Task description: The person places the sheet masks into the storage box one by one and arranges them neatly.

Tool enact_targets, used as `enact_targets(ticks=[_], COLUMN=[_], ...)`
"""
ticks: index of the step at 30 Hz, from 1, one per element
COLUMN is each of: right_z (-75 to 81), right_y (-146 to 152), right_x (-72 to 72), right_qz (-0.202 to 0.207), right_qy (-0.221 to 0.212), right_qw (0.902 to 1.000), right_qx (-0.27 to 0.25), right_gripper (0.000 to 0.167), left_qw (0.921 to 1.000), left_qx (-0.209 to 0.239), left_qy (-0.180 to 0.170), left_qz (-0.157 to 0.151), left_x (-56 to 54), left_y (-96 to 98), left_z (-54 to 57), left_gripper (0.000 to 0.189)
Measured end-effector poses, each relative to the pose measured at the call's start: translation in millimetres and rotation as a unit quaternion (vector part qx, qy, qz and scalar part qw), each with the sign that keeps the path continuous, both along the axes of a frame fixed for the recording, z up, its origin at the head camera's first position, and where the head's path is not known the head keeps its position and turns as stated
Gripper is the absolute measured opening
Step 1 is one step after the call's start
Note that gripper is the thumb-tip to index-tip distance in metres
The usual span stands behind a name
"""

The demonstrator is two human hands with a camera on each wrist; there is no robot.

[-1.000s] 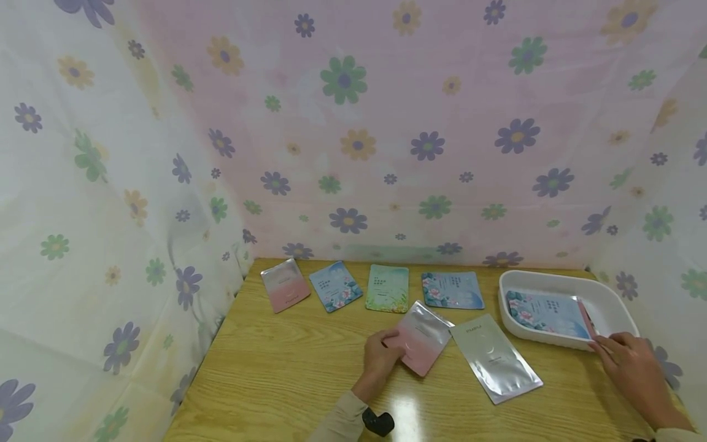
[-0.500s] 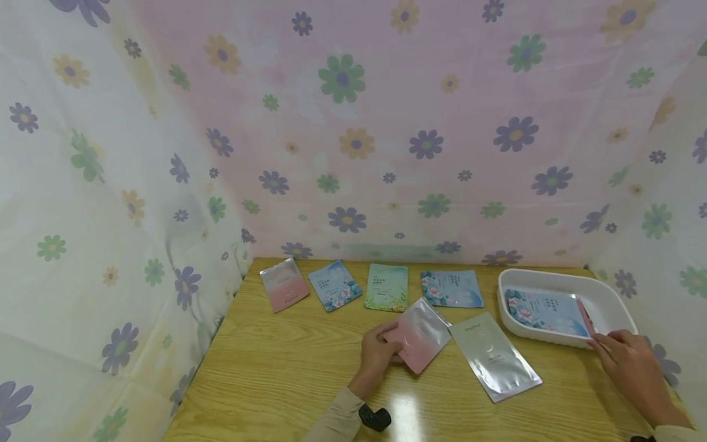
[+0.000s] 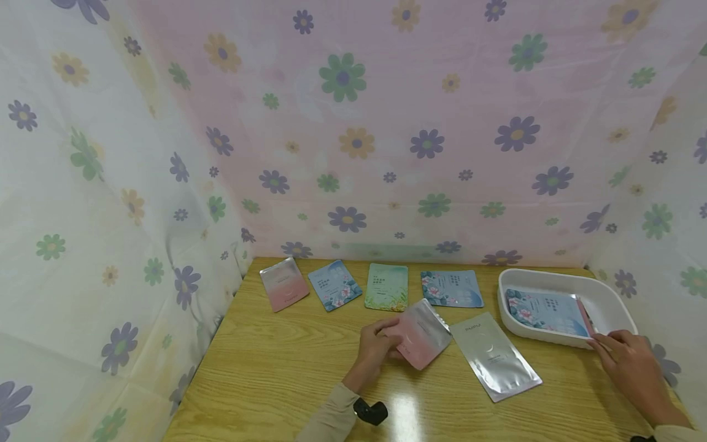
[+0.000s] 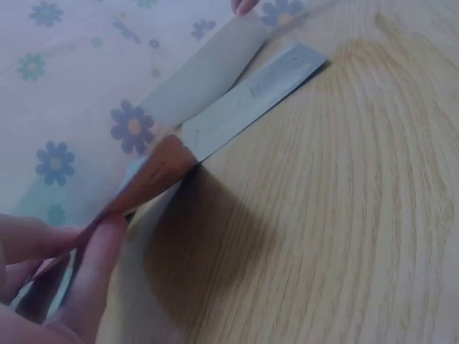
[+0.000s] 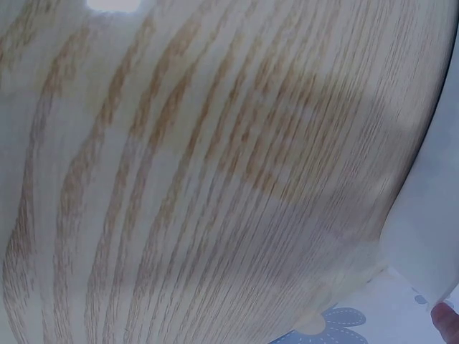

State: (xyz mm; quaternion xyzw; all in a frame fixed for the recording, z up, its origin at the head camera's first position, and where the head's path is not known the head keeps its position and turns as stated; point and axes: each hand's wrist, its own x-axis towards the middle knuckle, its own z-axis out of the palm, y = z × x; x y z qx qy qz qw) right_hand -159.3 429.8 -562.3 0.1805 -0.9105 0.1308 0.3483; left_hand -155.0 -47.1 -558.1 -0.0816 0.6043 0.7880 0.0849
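Observation:
My left hand point(image 3: 375, 350) pinches a pink-and-silver face mask sachet point(image 3: 422, 334) by its left edge. In the left wrist view the sachet point(image 4: 154, 172) is tilted above the table, with a shadow beneath it. My right hand point(image 3: 632, 371) pinches the near rim of a white plastic tray point(image 3: 624, 301); in the right wrist view a fingertip point(image 5: 445, 321) lies against the tray's rim. Inside the tray lie a blue floral sachet point(image 3: 549, 313) and a pink one point(image 3: 585, 316), mostly hidden. Between my hands, a larger grey-green and silver sachet point(image 3: 496, 357) lies flat.
Along the back of the wooden table point(image 3: 276, 374) lie a pink-silver sachet point(image 3: 285, 285), a blue floral sachet point(image 3: 335, 285), a green sachet point(image 3: 386, 287) and another blue one point(image 3: 452, 289). Flower-printed cloth point(image 3: 381, 110) hangs behind and at both sides.
My left hand has shifted slightly left and up with the pink-silver sachet, whose tilt has changed. My right hand stays at the tray's rim.

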Motion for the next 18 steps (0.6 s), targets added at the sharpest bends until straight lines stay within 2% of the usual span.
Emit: enact_targets(ticks=[5, 9, 11, 16, 18], right_z=[0.1, 0.6, 1.2, 2.2, 2.5], right_y=[-0.3, -0.5, 0.0, 0.4, 0.7], right_x=[-1.1, -1.3, -0.5, 1.9, 2.5], right_qz=[0.001, -0.003, 0.001, 0.010, 0.007], right_qy=[0.008, 0.002, -0.001, -0.009, -0.012], right_qw=[1.0000, 1.0000, 1.0000, 0.9999, 0.9999], right_qx=[0.005, 0.007, 0.001, -0.011, -0.010], right_gripper=[0.084, 0.084, 0.076, 0.042, 0.034], left_qw=[0.9999, 0.9996, 0.9994, 0.9980, 0.9969], left_qx=[-0.011, 0.003, 0.016, 0.049, 0.064], left_qy=[-0.004, -0.001, -0.003, -0.002, 0.002], left_qz=[-0.012, -0.027, -0.031, -0.040, -0.045], left_x=[2.9, 4.0, 3.0, 0.6, -0.3], left_y=[-4.6, -6.5, -6.1, -4.3, -3.2], left_z=[1.6, 5.5, 8.1, 13.8, 15.1], left_gripper=[0.039, 0.039, 0.040, 0.039, 0.039])
